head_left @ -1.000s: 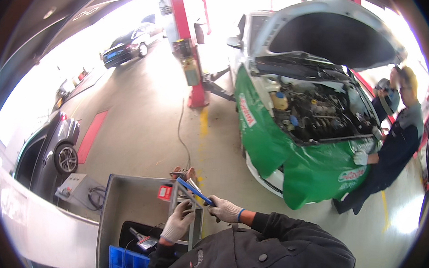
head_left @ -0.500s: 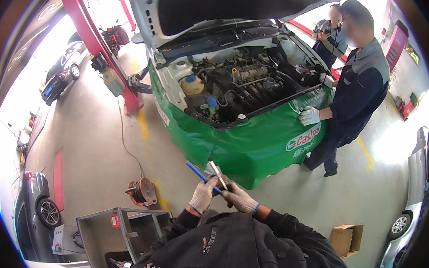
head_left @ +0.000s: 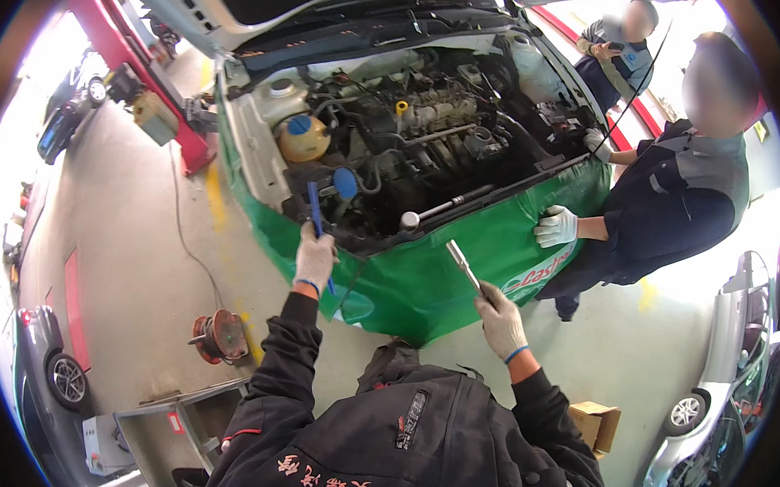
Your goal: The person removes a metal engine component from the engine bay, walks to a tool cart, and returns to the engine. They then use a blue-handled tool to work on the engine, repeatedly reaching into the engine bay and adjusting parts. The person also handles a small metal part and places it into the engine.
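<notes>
In my left hand [head_left: 315, 258], gloved in white knit, is a slim blue rod [head_left: 314, 204], standing nearly upright over the front left corner of the engine bay. Its lower end shows below my fingers. My right hand [head_left: 501, 321], gloved too, grips a shiny metal socket tool [head_left: 461, 262], tilted up and left in front of the green fender cover [head_left: 423, 288]. Beyond both hands lies the open engine bay [head_left: 429, 141] with a blue-capped reservoir [head_left: 306, 141] and a blue filler cap [head_left: 346, 183]. A ratchet-like metal tool [head_left: 410, 220] rests along its front edge.
A co-worker [head_left: 680, 186] leans at the car's right with gloved hands on it; another person [head_left: 614, 57] stands behind. A cable reel [head_left: 220, 336], a metal cart [head_left: 156, 429] and a cardboard box [head_left: 595, 425] stand near me. A red lift post [head_left: 153, 76] rises at left.
My hands, earlier together near my chest with both tools, have moved apart and forward. The blue rod is now over the engine bay's corner. My view has come closer to the car.
</notes>
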### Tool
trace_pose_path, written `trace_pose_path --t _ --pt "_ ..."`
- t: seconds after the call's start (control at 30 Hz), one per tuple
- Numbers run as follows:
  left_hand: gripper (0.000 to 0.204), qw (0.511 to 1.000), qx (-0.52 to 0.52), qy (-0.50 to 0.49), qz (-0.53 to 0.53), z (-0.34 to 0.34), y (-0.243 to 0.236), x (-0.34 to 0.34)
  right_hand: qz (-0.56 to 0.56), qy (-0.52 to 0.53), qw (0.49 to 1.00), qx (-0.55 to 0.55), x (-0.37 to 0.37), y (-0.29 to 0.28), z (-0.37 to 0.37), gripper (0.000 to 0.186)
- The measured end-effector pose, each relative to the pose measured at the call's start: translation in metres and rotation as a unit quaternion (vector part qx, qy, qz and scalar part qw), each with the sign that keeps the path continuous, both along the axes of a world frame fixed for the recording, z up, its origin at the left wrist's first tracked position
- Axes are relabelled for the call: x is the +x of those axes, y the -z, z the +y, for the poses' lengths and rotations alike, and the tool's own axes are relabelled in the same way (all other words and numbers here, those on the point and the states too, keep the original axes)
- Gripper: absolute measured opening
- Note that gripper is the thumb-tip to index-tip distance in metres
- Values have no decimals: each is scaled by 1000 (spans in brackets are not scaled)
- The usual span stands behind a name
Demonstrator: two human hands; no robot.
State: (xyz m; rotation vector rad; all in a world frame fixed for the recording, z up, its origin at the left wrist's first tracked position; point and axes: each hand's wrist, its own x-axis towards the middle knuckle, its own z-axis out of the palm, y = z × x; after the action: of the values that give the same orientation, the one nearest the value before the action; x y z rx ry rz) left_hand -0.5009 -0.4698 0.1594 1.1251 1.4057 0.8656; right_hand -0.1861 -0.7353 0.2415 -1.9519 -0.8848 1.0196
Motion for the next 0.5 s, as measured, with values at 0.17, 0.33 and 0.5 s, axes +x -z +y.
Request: trace_pose_path --t 0.17,0.33,0.5 --pt "68 990 94 -65 83 94 45 22 -139 -61 988 7 87 -35 114 43" --pt "57 899 278 -28 337 117 75 21 -101 -19 993 50 164 -49 276 31" --pt "39 899 266 -39 345 109 90 29 -348 -165 919 79 210 -49 450 36"
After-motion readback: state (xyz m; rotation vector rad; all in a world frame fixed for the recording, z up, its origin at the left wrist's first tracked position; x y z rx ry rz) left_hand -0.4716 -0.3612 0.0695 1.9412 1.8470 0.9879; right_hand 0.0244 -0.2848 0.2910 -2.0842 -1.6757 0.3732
